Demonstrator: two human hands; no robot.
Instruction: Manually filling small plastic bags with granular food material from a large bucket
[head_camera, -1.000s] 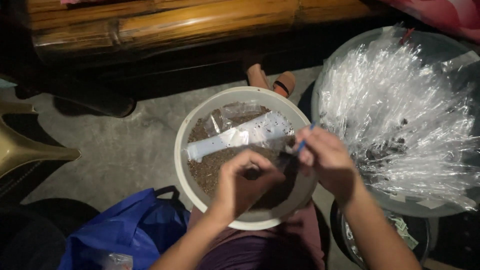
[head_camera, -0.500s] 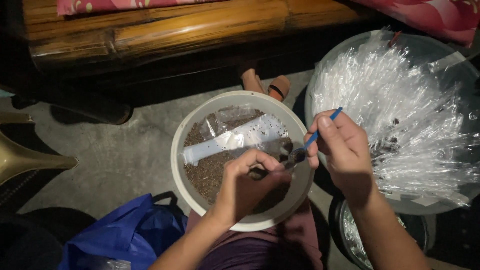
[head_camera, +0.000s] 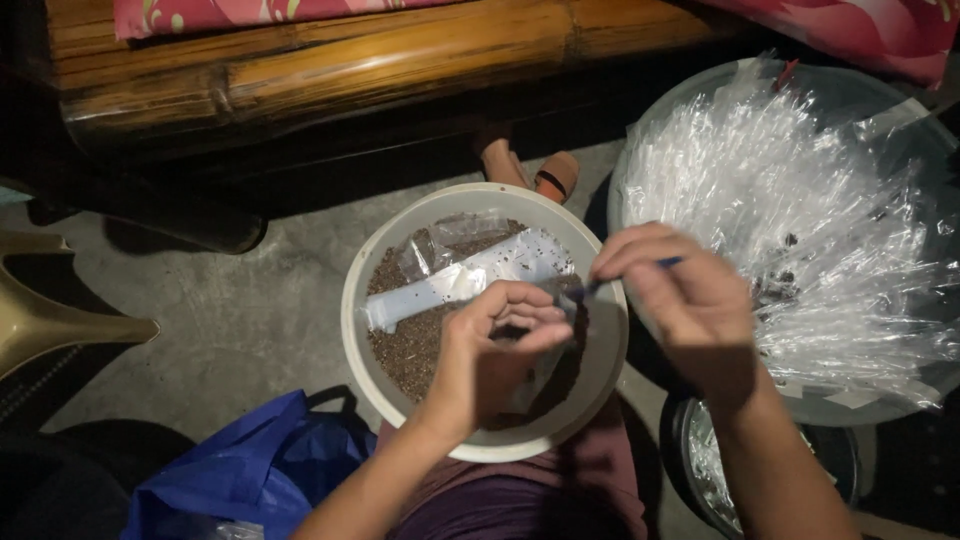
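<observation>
Left hand (head_camera: 495, 350) pinching small bag over bowl rim (head_camera: 352, 330), right hand (head_camera: 680, 300) gripping blue spoon (head_camera: 625, 275)

Blue spoon (head_camera: 640, 270), white bowl (head_camera: 355, 330)

— What's underneath it all?
— A grey concrete floor (head_camera: 250, 310).
— And what sits on it?
— A blue bag (head_camera: 250, 470) at the lower left, a tan plastic chair (head_camera: 50, 320) at the left edge, and a sandal (head_camera: 555, 175) beside the bamboo bench (head_camera: 350, 60).
</observation>
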